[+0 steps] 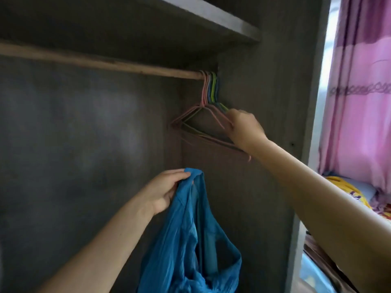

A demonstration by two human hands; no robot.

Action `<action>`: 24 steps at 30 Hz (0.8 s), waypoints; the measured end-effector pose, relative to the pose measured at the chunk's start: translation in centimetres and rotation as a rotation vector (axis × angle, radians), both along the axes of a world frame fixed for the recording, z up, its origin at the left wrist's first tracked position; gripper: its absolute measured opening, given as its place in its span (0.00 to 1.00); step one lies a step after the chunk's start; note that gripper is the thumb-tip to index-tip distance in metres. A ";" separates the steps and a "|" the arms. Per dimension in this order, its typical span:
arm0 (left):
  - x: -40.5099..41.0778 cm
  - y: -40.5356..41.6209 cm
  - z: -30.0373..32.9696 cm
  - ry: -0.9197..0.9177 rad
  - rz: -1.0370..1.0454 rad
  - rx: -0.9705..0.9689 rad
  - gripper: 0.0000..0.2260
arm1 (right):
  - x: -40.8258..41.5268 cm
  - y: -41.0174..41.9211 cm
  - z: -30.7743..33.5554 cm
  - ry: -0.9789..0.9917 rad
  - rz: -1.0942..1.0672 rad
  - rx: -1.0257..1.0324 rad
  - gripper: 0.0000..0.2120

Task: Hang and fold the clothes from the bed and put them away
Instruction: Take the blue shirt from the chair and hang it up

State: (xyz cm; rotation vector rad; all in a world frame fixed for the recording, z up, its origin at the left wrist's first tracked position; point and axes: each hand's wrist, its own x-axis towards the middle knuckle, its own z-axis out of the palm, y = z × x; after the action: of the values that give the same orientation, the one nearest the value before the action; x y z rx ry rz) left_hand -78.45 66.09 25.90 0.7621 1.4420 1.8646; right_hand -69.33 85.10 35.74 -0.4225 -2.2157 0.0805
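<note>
A blue garment (190,235) hangs down in front of the open wardrobe, pinched at its top edge by my left hand (165,189). Several thin wire hangers (206,106) in pink, blue and green hang bunched at the right end of a wooden rail (105,62). My right hand (243,127) reaches up among them, its fingers curled round the sloping arm of a pink hanger. All the hangers are bare.
The wardrobe's dark back wall (84,144) and right side panel (264,102) enclose the space, with a shelf (211,20) above the rail. To the right hang pink curtains (359,102). Below them lie a yellow cloth (342,187) and other fabrics.
</note>
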 end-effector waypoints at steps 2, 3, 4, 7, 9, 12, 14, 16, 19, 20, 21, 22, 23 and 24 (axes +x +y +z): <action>-1.8 -0.1 0.6 0.001 -0.007 0.010 0.09 | -3.3 0.6 0.5 -0.114 -0.069 0.032 0.20; -2.6 -0.3 0.8 0.002 -0.005 0.014 0.09 | -4.7 0.9 0.5 -0.170 -0.112 0.036 0.23; -3.2 -0.5 0.9 0.005 -0.001 0.014 0.09 | -5.8 1.3 0.4 -0.206 -0.159 0.039 0.24; -4.7 -1.0 1.0 0.000 0.026 0.013 0.08 | -7.7 2.4 0.1 -0.191 -0.217 -0.025 0.19; -5.7 -1.5 0.9 -0.016 0.049 0.016 0.08 | -8.8 2.6 0.0 -0.159 -0.160 -0.090 0.12; -6.5 -1.8 0.7 -0.033 0.101 0.000 0.08 | -9.2 2.3 -0.5 -0.075 -0.071 -0.096 0.09; -6.6 -1.9 0.4 -0.053 0.118 -0.003 0.08 | -8.9 1.7 -1.2 0.032 -0.003 -0.114 0.07; -6.6 -2.0 0.1 -0.078 0.129 -0.006 0.06 | -8.0 1.0 -2.9 0.140 0.082 -0.177 0.05; -6.3 -2.6 -0.7 -0.117 0.130 -0.012 0.06 | -5.2 -0.1 -8.9 0.277 0.198 -0.309 0.04; -6.0 -2.8 -1.0 -0.134 0.117 -0.019 0.05 | -4.1 -0.5 -11.4 0.300 0.225 -0.390 0.02; -5.7 -3.0 -1.3 -0.143 0.106 -0.036 0.05 | -3.0 -1.0 -13.5 0.316 0.257 -0.498 0.02; -5.4 -3.2 -1.7 -0.144 0.100 -0.062 0.05 | -2.0 -1.3 -15.1 0.329 0.306 -0.640 0.02; -5.0 -3.3 -2.1 -0.144 0.101 -0.094 0.06 | -1.2 -1.7 -16.2 0.356 0.383 -0.809 0.03; -4.6 -3.3 -2.5 -0.147 0.100 -0.120 0.06 | -0.4 -1.9 -16.6 0.384 0.467 -0.966 0.02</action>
State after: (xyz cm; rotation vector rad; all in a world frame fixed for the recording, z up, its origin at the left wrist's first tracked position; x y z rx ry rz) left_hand -83.08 62.80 23.43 0.4932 1.5060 1.8470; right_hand -69.69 83.22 19.14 -0.3388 -1.7202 1.3885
